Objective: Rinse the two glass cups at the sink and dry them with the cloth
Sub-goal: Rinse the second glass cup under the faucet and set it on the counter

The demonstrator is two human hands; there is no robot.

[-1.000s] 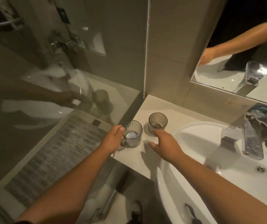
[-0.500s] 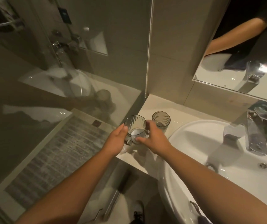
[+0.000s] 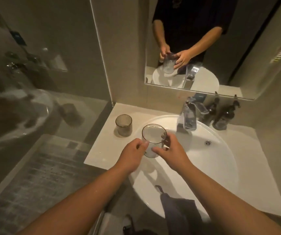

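Glass cup [image 3: 153,139] over sink [image 3: 221,167] rim, pinched by left hand [image 3: 133,156] and right hand [image 3: 171,150] | second cup [image 3: 123,123] on tabletop, 10 o'clock | tap [image 3: 188,118] dry, rinsing unstarted | cloth [image 3: 178,212] waits, 6 o'clock

no legible text, labels too blurred

1. Held cup [image 3: 153,139]: clear, smooth glass.
2. Second cup [image 3: 124,125]: smoky, ribbed glass.
3. Basin [image 3: 221,160]: glossy white ceramic.
4. Tap [image 3: 189,116]: polished, mirror-bright metal.
5. Cloth [image 3: 180,212]: soft, matt grey fabric.
6. Bench [image 3: 102,150]: smooth pale stone.
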